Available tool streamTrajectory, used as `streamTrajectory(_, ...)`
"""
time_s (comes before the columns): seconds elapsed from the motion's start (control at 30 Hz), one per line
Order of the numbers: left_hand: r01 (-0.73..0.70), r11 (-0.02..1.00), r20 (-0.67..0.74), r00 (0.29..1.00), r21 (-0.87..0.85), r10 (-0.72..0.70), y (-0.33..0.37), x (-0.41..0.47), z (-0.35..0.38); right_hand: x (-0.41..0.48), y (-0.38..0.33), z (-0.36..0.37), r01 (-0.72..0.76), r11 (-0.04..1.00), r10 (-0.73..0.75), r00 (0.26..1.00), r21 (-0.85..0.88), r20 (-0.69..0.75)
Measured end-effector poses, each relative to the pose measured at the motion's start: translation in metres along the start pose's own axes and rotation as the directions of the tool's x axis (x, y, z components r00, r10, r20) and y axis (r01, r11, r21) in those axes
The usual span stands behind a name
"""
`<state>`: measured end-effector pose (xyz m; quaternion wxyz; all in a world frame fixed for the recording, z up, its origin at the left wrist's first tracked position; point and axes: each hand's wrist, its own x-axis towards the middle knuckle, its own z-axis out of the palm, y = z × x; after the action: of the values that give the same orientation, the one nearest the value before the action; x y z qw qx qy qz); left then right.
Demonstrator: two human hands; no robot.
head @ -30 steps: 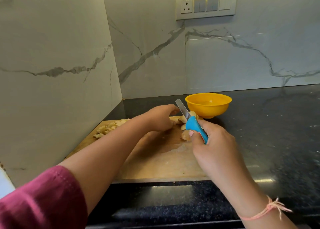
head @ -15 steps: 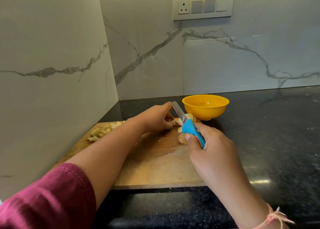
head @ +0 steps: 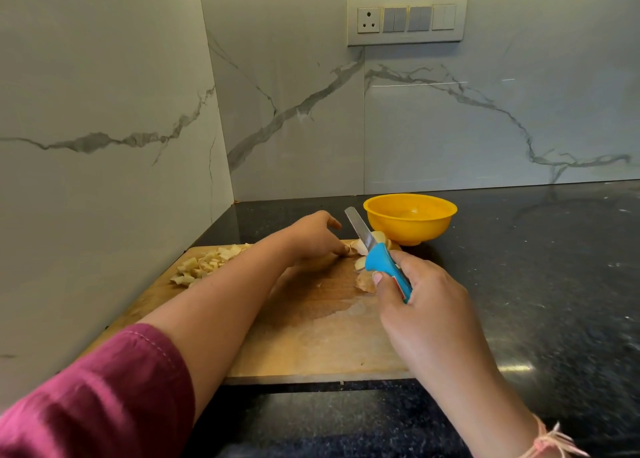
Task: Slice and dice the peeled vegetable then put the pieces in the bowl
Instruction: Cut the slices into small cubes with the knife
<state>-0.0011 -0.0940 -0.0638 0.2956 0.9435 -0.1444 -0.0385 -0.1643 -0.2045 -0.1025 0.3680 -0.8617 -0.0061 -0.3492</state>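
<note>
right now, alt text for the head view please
A right hand holds a blue knife, blade tilted up, over pale slices on a board; the left hand touches them with curled fingers. Diced pieces lie at the board's far left, a yellow bowl behind it.

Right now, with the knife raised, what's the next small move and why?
Probably bring the knife down through the slices: the right hand holds its blade tilted above them, the left hand curls onto them on the board, and the bowl looks empty, so dicing isn't finished.
</note>
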Motion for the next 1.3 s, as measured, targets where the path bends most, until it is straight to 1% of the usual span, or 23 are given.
streamTrajectory(0.07,0.045,0.996,0.001,0.999,-0.074,-0.045,0.0,0.001,-0.001,0.0,0.0,0.0,0.001,1.0,-0.001,1.0,-0.018,0.006)
streamTrajectory(0.17,0.069,0.983,-0.055,0.995,-0.173,-0.079,-0.004,0.0,-0.002,0.0,0.0,0.001,0.003,1.0,-0.003,1.0,-0.023,0.006)
streamTrajectory(0.33,0.013,0.984,-0.184,0.982,-0.178,-0.046,-0.013,-0.005,-0.011,-0.001,0.0,0.0,0.006,1.0,-0.006,1.0,-0.024,-0.002)
streamTrajectory(0.4,-0.008,0.986,-0.214,0.977,-0.168,-0.028,-0.014,-0.008,-0.014,-0.001,-0.001,-0.001,0.003,1.0,-0.003,1.0,-0.028,-0.004)
streamTrajectory(0.47,-0.02,0.994,-0.206,0.979,-0.112,-0.004,-0.014,-0.01,-0.012,-0.001,-0.001,0.0,0.006,0.999,-0.006,1.0,-0.04,-0.004)
streamTrajectory(0.57,-0.016,0.999,-0.12,0.993,-0.045,0.01,-0.009,-0.011,-0.003,0.0,-0.002,0.001,0.008,0.999,-0.008,1.0,-0.05,-0.002)
streamTrajectory(0.63,-0.01,0.997,-0.077,0.997,-0.08,0.003,-0.004,-0.009,0.001,0.0,-0.002,0.001,-0.002,0.999,0.001,1.0,-0.052,-0.001)
streamTrajectory(0.73,0.01,0.986,-0.052,0.998,-0.167,-0.019,0.001,-0.01,0.002,0.0,-0.001,0.002,0.0,0.999,0.0,1.0,-0.05,-0.003)
streamTrajectory(0.83,0.026,0.97,-0.072,0.996,-0.242,-0.044,0.003,-0.012,0.001,0.0,-0.001,0.002,0.002,0.998,-0.002,1.0,-0.056,0.0)
streamTrajectory(0.9,0.016,0.962,-0.112,0.993,-0.271,-0.048,0.004,-0.013,0.0,0.001,-0.001,0.002,0.001,0.998,0.0,1.0,-0.064,0.007)
streamTrajectory(1.03,-0.011,0.979,-0.21,0.977,-0.206,-0.033,-0.001,-0.019,-0.006,0.0,-0.002,0.001,0.002,0.997,-0.001,1.0,-0.073,0.02)
streamTrajectory(1.1,0.003,0.991,-0.193,0.981,-0.134,-0.029,-0.005,-0.026,-0.012,0.0,-0.002,0.0,0.004,0.997,-0.002,1.0,-0.073,0.027)
streamTrajectory(1.2,0.031,1.0,-0.108,0.994,-0.002,-0.031,-0.014,-0.042,-0.021,-0.001,-0.002,0.0,0.0,0.998,0.002,0.999,-0.062,0.035)
streamTrajectory(1.3,0.038,0.996,-0.1,0.995,0.078,-0.03,-0.025,-0.058,-0.028,-0.002,-0.002,0.0,0.026,0.997,-0.023,0.999,-0.069,0.039)
